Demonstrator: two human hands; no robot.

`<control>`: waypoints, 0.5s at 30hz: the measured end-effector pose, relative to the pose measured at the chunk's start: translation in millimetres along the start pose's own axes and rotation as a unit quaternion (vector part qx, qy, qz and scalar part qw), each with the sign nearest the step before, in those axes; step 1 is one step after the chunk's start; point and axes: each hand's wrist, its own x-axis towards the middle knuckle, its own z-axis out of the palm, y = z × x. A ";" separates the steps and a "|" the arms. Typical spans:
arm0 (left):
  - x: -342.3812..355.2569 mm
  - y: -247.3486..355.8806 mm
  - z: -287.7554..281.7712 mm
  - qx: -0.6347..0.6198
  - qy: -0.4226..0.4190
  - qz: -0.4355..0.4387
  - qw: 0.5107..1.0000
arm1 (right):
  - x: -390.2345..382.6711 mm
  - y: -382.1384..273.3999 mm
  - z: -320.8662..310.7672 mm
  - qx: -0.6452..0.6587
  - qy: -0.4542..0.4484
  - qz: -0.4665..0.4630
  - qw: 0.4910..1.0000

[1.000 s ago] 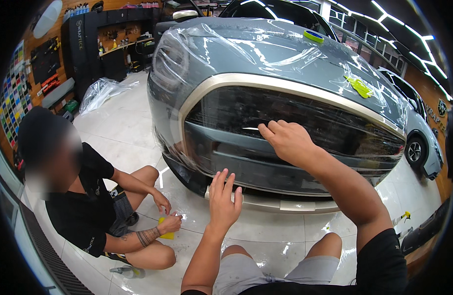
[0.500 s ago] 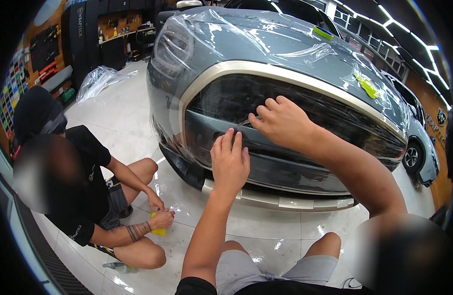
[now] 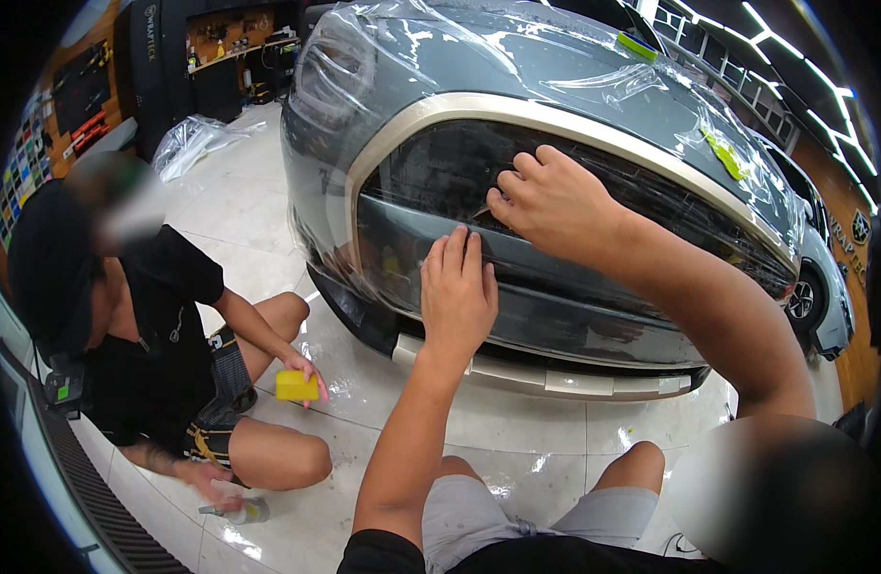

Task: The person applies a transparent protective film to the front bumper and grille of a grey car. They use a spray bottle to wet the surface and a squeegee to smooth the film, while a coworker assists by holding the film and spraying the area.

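Black short sleeve, light grey shorts, bare hands

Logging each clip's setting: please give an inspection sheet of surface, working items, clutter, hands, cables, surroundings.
Surface: grey car front, clear film wrinkled on its hood.
Working items: slim tool at the dark grille panel.
Clutter: two yellow-green items on hood; crumpled sheeting on floor.
Hands: right hand pinches the tool; left hand open, fingertips just below.
Cables: thin dark loops, lower right, possibly a cable.
Surroundings: co-worker low at left, holding yellow block; second car at right.
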 end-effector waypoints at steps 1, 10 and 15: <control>0.1 -0.1 0.9 -0.001 0.003 0.000 1.000 | -0.4 0.7 -0.5 -0.005 -0.003 -0.001 1.000; 5.2 -3.5 3.0 -0.013 0.018 0.003 1.000 | -1.6 2.9 0.6 -0.016 -0.009 0.004 1.000; 12.7 -3.9 5.7 -0.007 0.016 -0.023 1.000 | -4.9 1.2 -1.3 -0.015 -0.019 0.018 1.000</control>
